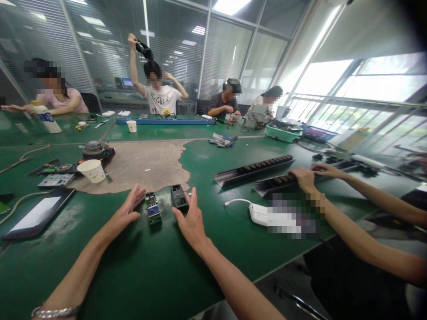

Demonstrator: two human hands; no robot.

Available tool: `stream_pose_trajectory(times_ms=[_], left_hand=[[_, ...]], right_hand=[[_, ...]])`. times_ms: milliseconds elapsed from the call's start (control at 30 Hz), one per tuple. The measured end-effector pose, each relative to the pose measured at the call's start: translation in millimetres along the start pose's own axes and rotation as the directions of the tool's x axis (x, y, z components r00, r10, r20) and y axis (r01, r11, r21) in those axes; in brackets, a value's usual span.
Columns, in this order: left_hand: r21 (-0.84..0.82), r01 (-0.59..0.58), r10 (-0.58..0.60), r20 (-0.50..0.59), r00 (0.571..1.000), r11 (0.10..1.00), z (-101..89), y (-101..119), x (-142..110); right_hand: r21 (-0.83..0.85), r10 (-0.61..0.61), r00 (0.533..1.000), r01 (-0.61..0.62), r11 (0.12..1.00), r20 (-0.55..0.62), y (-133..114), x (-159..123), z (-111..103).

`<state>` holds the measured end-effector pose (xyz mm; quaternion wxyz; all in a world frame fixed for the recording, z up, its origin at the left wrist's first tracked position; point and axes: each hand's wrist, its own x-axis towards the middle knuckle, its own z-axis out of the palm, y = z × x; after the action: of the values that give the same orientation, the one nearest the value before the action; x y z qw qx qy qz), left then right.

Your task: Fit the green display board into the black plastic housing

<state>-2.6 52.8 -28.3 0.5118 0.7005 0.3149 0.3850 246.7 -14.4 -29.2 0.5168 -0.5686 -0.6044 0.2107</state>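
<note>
My left hand (128, 208) is raised a little over the green table with its fingers stretched out and apart, holding nothing. Just to its right lies a small green circuit board with a dark screen (154, 210). A black plastic housing with openings in its face (179, 197) sits right of the board. Beside that housing, my right hand (192, 222) has its thumb and fingers spread. Whether its fingertips touch the housing's side is hard to tell.
Left stand a paper cup (91, 171), electronic parts and a dark tablet-like device (40, 214). On the right, a co-worker's hands (304, 178) touch a black rail (273, 183); a white power bank with a cable (260, 215) lies nearer. Other people sit across the table.
</note>
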Motion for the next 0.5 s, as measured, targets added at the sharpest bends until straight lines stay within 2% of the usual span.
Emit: stream_pose_trajectory(times_ms=[300,500], left_hand=[[-0.011,-0.013,0.014,0.012,1.000,1.000,-0.4,-4.8,3.1],[-0.018,0.000,0.000,-0.003,1.000,1.000,-3.4,-12.9,3.6]], right_hand=[[-0.088,-0.005,1.000,0.004,0.996,-0.011,10.2,-6.1,4.0],[-0.005,0.003,1.000,-0.003,1.000,0.011,4.7,-4.1,2.0]])
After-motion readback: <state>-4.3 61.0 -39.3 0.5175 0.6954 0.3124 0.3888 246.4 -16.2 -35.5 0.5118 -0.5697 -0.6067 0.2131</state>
